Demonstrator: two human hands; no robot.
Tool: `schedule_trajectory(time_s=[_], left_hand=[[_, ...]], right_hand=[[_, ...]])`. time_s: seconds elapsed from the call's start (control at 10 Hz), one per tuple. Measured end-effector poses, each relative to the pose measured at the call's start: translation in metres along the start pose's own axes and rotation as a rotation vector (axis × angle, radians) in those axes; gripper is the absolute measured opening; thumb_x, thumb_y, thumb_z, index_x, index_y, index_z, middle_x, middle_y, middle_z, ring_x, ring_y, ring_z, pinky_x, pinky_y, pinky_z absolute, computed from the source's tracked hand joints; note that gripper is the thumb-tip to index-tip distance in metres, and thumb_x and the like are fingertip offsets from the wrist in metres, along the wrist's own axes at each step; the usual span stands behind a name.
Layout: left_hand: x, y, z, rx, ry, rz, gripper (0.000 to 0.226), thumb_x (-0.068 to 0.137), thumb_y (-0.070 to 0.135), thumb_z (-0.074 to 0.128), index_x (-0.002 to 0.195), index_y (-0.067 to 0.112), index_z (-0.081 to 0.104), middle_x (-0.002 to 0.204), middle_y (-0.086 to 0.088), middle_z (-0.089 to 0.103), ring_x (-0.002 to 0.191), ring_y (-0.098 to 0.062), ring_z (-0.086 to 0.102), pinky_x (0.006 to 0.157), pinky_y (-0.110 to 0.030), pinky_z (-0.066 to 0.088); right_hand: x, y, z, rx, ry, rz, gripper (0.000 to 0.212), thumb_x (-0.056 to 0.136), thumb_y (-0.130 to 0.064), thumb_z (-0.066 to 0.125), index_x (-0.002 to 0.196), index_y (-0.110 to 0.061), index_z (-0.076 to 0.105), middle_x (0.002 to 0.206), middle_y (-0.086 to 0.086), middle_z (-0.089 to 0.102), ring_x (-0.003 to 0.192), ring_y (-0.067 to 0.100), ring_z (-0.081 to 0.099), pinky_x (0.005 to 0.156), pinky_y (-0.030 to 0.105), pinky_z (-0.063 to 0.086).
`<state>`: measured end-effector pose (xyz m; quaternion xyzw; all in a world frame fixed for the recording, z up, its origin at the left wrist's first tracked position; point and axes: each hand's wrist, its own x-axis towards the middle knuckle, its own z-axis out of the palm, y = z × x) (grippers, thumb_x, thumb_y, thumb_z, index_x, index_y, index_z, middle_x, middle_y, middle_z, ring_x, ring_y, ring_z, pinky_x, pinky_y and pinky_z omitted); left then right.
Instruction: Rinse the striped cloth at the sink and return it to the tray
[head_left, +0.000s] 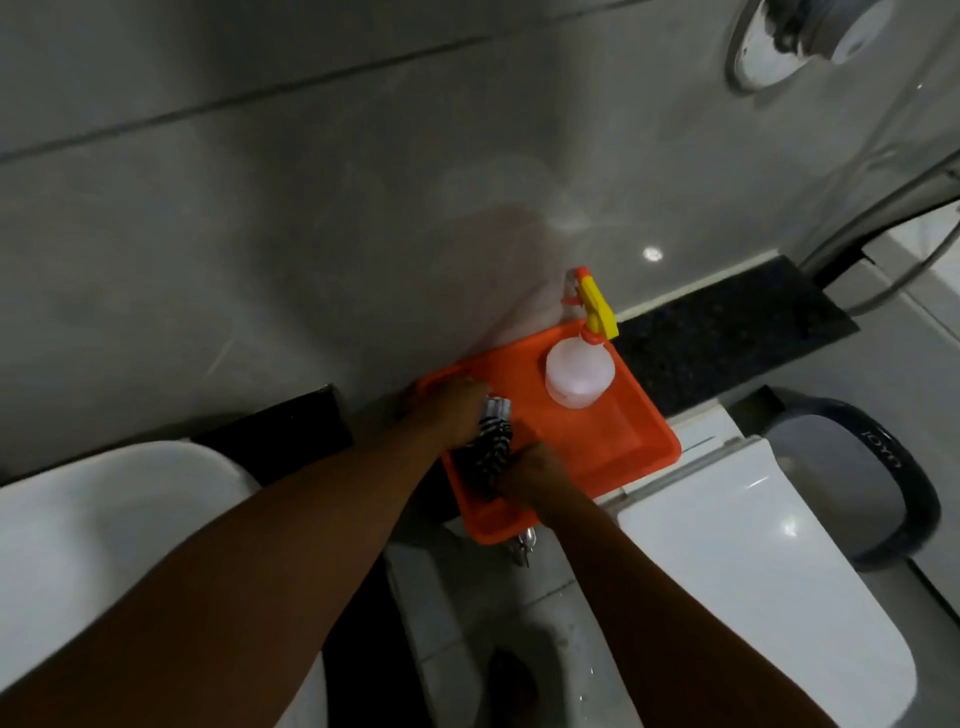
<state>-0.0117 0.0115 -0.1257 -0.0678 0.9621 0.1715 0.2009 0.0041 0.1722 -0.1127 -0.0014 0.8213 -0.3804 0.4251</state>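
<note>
The black-and-white striped cloth is twisted into a roll and lies over the near left part of the orange tray. My left hand grips its upper end at the tray's left rim. My right hand grips its lower end near the tray's front edge. The white sink sits at the lower left, apart from both hands.
A clear spray bottle with a yellow and orange trigger stands in the tray's far corner. The tray rests on a dark ledge against the grey tiled wall. A white toilet lid is at right, with a dark bin beyond it.
</note>
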Motion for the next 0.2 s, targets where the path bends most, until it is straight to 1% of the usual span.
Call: schedule_trajectory(time_s=[0.1, 0.2], left_hand=[[-0.013, -0.004, -0.014, 0.026, 0.022, 0.044, 0.031, 0.089, 0.025, 0.055, 0.118, 0.014, 0.062, 0.129, -0.011, 0.061, 0.117, -0.033, 0.059, 0.099, -0.047, 0.049], [-0.039, -0.009, -0.036, -0.045, 0.083, 0.064, 0.043, 0.09, 0.036, 0.054, 0.126, 0.014, 0.057, 0.139, -0.014, 0.055, 0.127, -0.033, 0.054, 0.103, -0.046, 0.047]], right_hand=[[-0.007, -0.017, 0.002, -0.206, -0.017, 0.0, 0.041, 0.091, -0.016, 0.063, 0.129, -0.005, 0.054, 0.13, 0.019, 0.061, 0.12, 0.03, 0.059, 0.104, 0.037, 0.048], [-0.022, -0.043, 0.005, -0.342, 0.12, -0.1, 0.05, 0.088, -0.019, 0.066, 0.133, -0.007, 0.049, 0.136, 0.017, 0.058, 0.125, 0.031, 0.055, 0.108, 0.038, 0.043]])
